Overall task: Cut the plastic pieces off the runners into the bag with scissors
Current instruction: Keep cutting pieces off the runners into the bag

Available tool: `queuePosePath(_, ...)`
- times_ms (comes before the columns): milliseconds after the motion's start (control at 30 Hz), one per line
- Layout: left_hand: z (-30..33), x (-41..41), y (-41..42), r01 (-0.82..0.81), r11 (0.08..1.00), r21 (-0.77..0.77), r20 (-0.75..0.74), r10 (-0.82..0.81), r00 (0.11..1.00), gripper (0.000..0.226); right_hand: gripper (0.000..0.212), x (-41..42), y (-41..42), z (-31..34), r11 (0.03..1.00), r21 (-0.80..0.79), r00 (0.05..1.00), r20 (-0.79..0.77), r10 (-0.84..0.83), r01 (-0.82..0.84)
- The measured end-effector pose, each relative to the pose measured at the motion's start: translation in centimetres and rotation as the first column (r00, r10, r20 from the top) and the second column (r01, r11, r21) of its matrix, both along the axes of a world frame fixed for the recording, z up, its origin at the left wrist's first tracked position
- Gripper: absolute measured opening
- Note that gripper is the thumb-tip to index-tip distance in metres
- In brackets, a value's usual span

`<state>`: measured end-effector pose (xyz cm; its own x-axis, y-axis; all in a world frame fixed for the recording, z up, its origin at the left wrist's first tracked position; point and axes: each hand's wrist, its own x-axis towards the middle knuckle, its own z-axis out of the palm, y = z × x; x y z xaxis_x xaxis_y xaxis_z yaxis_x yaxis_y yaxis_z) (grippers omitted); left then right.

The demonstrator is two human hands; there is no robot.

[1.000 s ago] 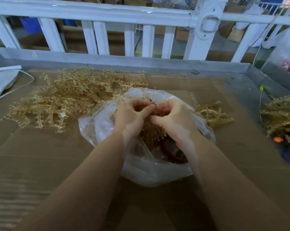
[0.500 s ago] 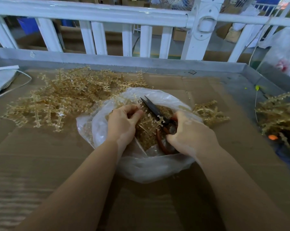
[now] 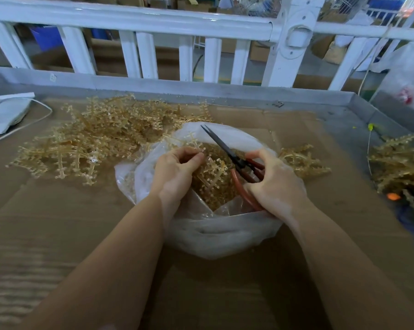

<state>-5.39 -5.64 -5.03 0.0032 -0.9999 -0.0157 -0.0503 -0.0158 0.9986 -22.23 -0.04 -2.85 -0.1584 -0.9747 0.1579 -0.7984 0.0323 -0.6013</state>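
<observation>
A clear plastic bag (image 3: 215,236) sits open on the cardboard in front of me, with yellowish cut pieces inside. Over its mouth my left hand (image 3: 175,172) pinches a translucent yellow runner (image 3: 210,170) that still carries small pieces. My right hand (image 3: 275,184) grips the red handles of the scissors (image 3: 227,151). Their dark blades are together and point up and to the left, above the runner. A large heap of uncut runners (image 3: 98,139) lies behind and left of the bag.
A smaller clump of runners (image 3: 301,160) lies right of the bag, and another pile (image 3: 401,163) sits at the right edge. A white packet with a cord (image 3: 3,113) is far left. A grey raised rim (image 3: 201,89) and a white railing close off the back.
My hands have drawn apart. The scissors came into view, their tips swinging up and left, and the runner in my left hand now shows over the bag.
</observation>
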Motion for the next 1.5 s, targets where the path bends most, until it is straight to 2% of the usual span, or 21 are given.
queuePosePath(167,-0.1,-0.3,-0.2,-0.019,1.0,0.005,-0.125,0.019,0.992,0.018,0.053,0.8,-0.3,-0.5,0.996,-0.083,0.998,0.053,0.029,-0.024)
queuePosePath(367,-0.7,-0.2,-0.3,0.01,0.997,-0.075,-0.15,-0.021,0.988,0.021,0.045,0.6,0.6,-0.8,0.982,-0.185,0.998,-0.049,-0.032,0.022)
queuePosePath(467,-0.6,-0.2,-0.2,0.004,0.993,-0.114,-0.118,-0.018,0.993,0.021,0.046,0.1,1.2,-0.2,0.983,-0.182,1.0,0.031,0.003,0.003)
queuePosePath(633,-0.2,-0.6,0.0,0.011,0.993,-0.117,-0.093,-0.022,0.995,0.013,0.034,0.2,0.9,1.3,0.966,-0.258,0.977,0.207,0.056,-0.001)
queuePosePath(800,-0.2,-0.5,0.3,-0.017,0.989,-0.146,-0.131,-0.002,0.991,0.034,0.033,1.0,-0.3,1.5,0.981,-0.175,0.97,0.211,0.122,-0.085)
queuePosePath(900,-0.3,-0.4,0.5,-0.02,0.984,-0.176,-0.138,-0.005,0.99,0.037,0.038,1.1,-0.6,0.6,0.992,-0.11,0.982,0.169,0.084,-0.066)
queuePosePath(967,-0.4,-0.3,0.4,-0.026,0.982,-0.189,-0.147,-0.002,0.989,0.037,0.037,1.2,-0.5,0.1,0.99,-0.128,0.989,0.131,0.074,-0.057)
queuePosePath(1100,-0.8,-0.2,0.3,-0.045,0.974,-0.22,-0.206,-0.002,0.979,0.047,0.032,1.6,-0.2,-0.2,0.984,-0.17,0.981,0.174,0.091,-0.062)
queuePosePath(1267,-0.8,-0.2,0.1,-0.02,0.959,-0.282,-0.171,-0.03,0.985,0.026,0.025,1.3,-0.9,-0.2,0.978,-0.209,0.951,0.298,0.081,-0.018)
queuePosePath(1400,-0.9,-0.2,0.2,0.006,0.985,-0.172,-0.23,-0.046,0.972,0.014,0.022,1.2,-1.2,0.1,0.978,-0.206,0.935,0.35,0.064,0.01)
queuePosePath(1500,-0.9,0.0,0.4,0.027,0.987,-0.158,-0.157,-0.052,0.986,0.04,0.023,1.4,-1.3,0.0,0.98,-0.198,0.942,0.33,0.064,0.003)
